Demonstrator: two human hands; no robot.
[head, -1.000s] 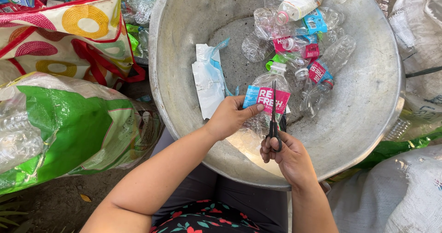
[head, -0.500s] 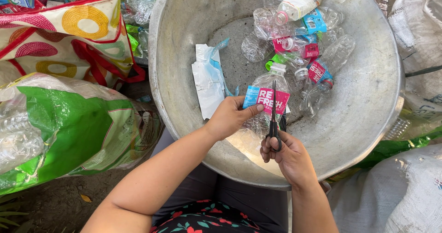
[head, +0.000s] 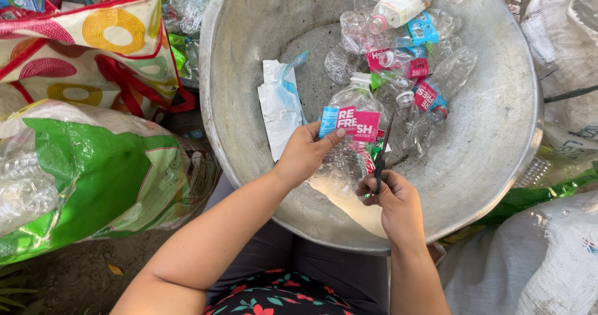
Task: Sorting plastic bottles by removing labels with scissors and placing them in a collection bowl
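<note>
dirt ground [head: 75, 277] bears metal basin [head: 492, 165], sacks [head: 93, 178].

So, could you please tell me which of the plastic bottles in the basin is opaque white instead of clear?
The white bottle lying at the basin's far rim, atop the pile; the others are clear.

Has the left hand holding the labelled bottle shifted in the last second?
No. The left hand grips the clear bottle with the pink and blue label in the same spot, just right of the torn white wrapper in the metal basin.
</note>
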